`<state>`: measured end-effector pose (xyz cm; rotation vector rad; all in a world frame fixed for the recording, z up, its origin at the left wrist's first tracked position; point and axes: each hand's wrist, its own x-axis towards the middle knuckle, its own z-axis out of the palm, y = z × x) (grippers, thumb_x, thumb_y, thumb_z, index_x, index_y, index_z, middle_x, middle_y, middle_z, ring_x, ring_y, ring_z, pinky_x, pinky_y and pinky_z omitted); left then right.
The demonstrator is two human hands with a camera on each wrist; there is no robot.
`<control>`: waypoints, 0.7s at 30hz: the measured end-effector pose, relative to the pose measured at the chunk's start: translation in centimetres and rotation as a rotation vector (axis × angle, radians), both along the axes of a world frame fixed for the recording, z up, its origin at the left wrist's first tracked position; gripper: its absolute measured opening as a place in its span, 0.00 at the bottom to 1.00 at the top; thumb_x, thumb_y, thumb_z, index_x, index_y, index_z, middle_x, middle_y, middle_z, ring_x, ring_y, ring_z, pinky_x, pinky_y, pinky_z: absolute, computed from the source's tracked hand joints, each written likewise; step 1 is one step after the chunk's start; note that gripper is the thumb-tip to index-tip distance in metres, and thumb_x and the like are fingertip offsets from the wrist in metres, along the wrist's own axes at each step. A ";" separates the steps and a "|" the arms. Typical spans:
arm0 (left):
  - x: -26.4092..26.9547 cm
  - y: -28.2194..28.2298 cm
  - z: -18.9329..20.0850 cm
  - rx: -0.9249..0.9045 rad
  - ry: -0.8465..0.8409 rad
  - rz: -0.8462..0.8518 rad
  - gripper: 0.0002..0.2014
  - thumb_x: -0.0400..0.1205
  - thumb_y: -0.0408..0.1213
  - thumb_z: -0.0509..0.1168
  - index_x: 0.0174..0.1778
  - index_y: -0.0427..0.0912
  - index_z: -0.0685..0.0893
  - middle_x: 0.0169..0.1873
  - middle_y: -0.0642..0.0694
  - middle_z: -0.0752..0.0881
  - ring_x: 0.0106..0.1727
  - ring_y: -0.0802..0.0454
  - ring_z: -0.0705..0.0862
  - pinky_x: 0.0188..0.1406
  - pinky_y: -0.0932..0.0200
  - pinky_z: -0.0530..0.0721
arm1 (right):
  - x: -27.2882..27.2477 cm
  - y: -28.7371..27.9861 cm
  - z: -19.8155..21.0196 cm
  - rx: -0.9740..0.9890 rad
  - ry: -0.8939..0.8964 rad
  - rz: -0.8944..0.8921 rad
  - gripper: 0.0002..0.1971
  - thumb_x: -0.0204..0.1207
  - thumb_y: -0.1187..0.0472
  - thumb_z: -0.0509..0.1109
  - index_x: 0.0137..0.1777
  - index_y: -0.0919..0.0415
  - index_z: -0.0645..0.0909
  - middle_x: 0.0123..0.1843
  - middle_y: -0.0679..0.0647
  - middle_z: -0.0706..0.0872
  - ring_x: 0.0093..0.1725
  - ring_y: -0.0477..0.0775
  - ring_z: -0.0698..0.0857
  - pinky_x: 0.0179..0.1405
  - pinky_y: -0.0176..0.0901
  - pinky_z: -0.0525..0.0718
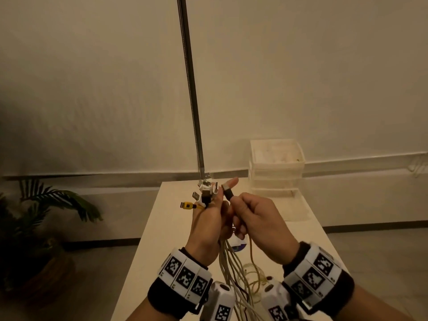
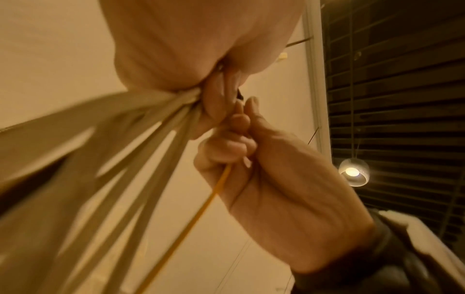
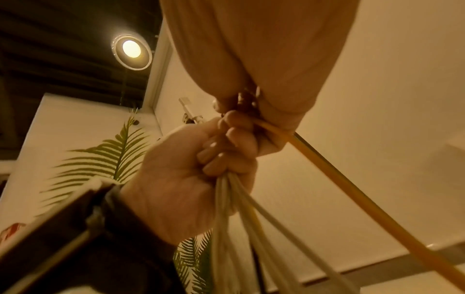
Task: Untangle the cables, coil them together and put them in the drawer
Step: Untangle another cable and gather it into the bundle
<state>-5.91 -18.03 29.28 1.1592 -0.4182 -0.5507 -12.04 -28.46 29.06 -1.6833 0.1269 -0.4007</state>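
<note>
Both hands are raised above the white table point(image 1: 312, 239). My left hand point(image 1: 208, 218) grips a bundle of mostly white cables point(image 1: 228, 262); their plugs point(image 1: 206, 193), white, black and one yellow point(image 1: 186, 205), stick out above the fist. My right hand point(image 1: 252, 214), touching the left, holds a black-plugged cable end point(image 1: 228, 193) pointing up, and a yellow cable point(image 1: 251, 251) hangs from this fist. The left wrist view shows the bundle point(image 2: 151, 129) leaving my left palm beside the right hand point(image 2: 264, 169). In the right wrist view the left hand point(image 3: 188, 169) clasps the white cables point(image 3: 239, 218).
A white plastic drawer unit point(image 1: 275, 167) stands at the table's far right, its top drawer looking open. A metal pole point(image 1: 192, 89) rises from the far table edge. A potted plant point(image 1: 46, 205) stands on the floor at left. Loose cable loops point(image 1: 252, 274) lie near me.
</note>
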 end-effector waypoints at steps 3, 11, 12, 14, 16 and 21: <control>-0.5 -0.3 -0.3 0.019 -0.002 -0.024 0.27 0.74 0.60 0.57 0.63 0.52 0.87 0.28 0.44 0.83 0.17 0.58 0.72 0.16 0.65 0.66 | 0.0 0.3 -0.4 0.018 -0.017 -0.047 0.11 0.84 0.64 0.62 0.45 0.69 0.82 0.30 0.56 0.78 0.27 0.52 0.74 0.29 0.46 0.76; -0.8 -0.6 -0.8 0.090 -0.089 -0.060 0.13 0.85 0.39 0.62 0.60 0.38 0.87 0.30 0.44 0.82 0.19 0.58 0.73 0.17 0.65 0.66 | -0.6 -0.3 -0.5 -0.120 -0.009 -0.093 0.10 0.81 0.67 0.65 0.47 0.58 0.90 0.35 0.61 0.88 0.29 0.48 0.80 0.32 0.46 0.82; -1.0 -0.7 -0.8 0.110 -0.091 -0.041 0.13 0.86 0.39 0.62 0.58 0.37 0.87 0.30 0.43 0.82 0.19 0.57 0.73 0.17 0.65 0.66 | -0.7 -0.4 -0.6 -0.139 0.004 -0.096 0.10 0.81 0.67 0.66 0.47 0.58 0.90 0.35 0.61 0.88 0.28 0.48 0.81 0.32 0.48 0.83; -1.1 -0.7 -1.0 0.124 -0.128 0.009 0.13 0.87 0.40 0.61 0.52 0.38 0.88 0.27 0.41 0.81 0.19 0.55 0.74 0.17 0.64 0.66 | -0.9 -0.7 -0.4 -0.175 -0.003 -0.076 0.10 0.80 0.66 0.66 0.46 0.58 0.90 0.33 0.59 0.88 0.26 0.49 0.81 0.31 0.49 0.84; -1.2 -0.6 -0.9 0.114 -0.187 0.056 0.14 0.87 0.42 0.60 0.43 0.42 0.88 0.24 0.44 0.81 0.19 0.54 0.74 0.19 0.63 0.65 | -1.2 -1.1 -0.5 -0.190 -0.010 -0.033 0.10 0.81 0.65 0.67 0.45 0.57 0.91 0.30 0.55 0.87 0.23 0.46 0.79 0.26 0.43 0.81; 2.3 2.2 1.2 0.017 -0.016 0.246 0.21 0.81 0.55 0.59 0.28 0.45 0.74 0.28 0.48 0.79 0.25 0.57 0.70 0.22 0.62 0.66 | -2.9 -3.8 -4.5 -0.295 0.175 0.120 0.10 0.81 0.60 0.67 0.43 0.59 0.90 0.25 0.47 0.82 0.25 0.40 0.77 0.30 0.34 0.74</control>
